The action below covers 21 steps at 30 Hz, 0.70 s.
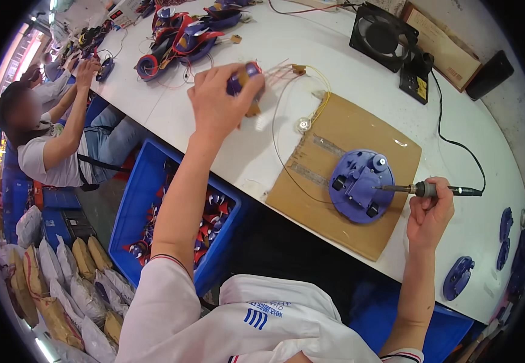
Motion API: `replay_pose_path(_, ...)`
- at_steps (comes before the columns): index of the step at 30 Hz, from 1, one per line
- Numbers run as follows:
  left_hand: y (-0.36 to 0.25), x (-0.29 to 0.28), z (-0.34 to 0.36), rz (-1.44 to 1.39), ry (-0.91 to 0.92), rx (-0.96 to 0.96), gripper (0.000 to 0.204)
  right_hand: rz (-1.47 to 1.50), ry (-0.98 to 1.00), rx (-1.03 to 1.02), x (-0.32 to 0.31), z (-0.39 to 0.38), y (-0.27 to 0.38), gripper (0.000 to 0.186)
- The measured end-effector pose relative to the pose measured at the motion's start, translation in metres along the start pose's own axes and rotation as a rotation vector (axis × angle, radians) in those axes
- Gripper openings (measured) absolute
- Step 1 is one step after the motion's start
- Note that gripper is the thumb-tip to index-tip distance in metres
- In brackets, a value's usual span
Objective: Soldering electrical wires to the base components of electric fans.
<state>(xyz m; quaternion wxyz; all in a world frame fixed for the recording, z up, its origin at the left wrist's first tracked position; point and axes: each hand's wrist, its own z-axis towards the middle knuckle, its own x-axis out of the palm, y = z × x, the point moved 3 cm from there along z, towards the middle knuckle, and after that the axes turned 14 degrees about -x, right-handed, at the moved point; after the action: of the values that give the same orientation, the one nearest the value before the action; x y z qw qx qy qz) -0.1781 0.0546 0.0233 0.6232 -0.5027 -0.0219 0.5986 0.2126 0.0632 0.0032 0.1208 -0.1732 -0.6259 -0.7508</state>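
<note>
A long white table (226, 139) carries a flat brown cardboard sheet (335, 199), and on it lies a round purple plastic base (361, 186) with small black parts. The right hand (430, 212) is closed around a soldering iron (432, 190), its thin metal tip touching the base. The left hand (219, 103) is clamped on a small purple part (242, 77) with thin wires (286, 72), well apart from the base. A blue crate (147, 187) stands below the table.

The right hand (430, 212) holds a soldering iron (432, 190), its tip touching the round purple toy base (359, 190) on cardboard (347, 139). The left hand (217, 106) grips a small purple part (243, 78).
</note>
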Motion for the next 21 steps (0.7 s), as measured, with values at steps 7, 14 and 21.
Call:
replay_pose_path(7, 0.035, -0.014, 0.054, 0.257, 0.165, -0.261, 0.024, -0.021, 0.002, 0.035, 0.001, -0.003, 0.0, 0.021)
replay_pose_path(14, 0.04, -0.01, 0.056, 0.14, 0.485, -0.256, 0.024, -0.036, -0.012, 0.012, 0.001, -0.002, 0.002, 0.02)
replay_pose_path(21, 0.028, -0.002, 0.049, -0.08, 0.664, -0.448, 0.019, -0.042, -0.024, 0.016, -0.001, 0.0, 0.0, 0.02)
